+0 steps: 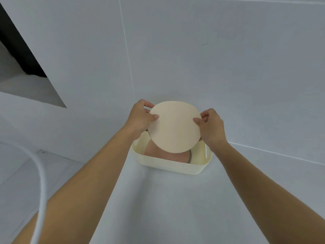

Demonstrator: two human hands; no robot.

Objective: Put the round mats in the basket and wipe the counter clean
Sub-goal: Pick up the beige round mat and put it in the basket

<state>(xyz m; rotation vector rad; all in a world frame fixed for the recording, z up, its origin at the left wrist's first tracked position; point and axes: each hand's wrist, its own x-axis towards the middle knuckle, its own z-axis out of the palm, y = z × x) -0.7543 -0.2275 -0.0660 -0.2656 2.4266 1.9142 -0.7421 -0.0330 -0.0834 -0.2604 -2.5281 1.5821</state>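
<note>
A cream round mat [175,126] is held tilted above a pale yellow basket [168,165] that stands on the white counter [158,208] against the wall. My left hand [139,118] pinches the mat's left edge and my right hand [211,126] pinches its right edge. Inside the basket lies a pinkish round mat [165,154], and a thin grey edge of another mat [190,156] shows beside it. The held mat hides much of the basket's inside.
White tiled wall [211,59] rises right behind the basket. A dark recess [21,55] opens at the upper left. A white cable [41,182] curves down the left side, over a lower pale surface beyond the counter's left edge.
</note>
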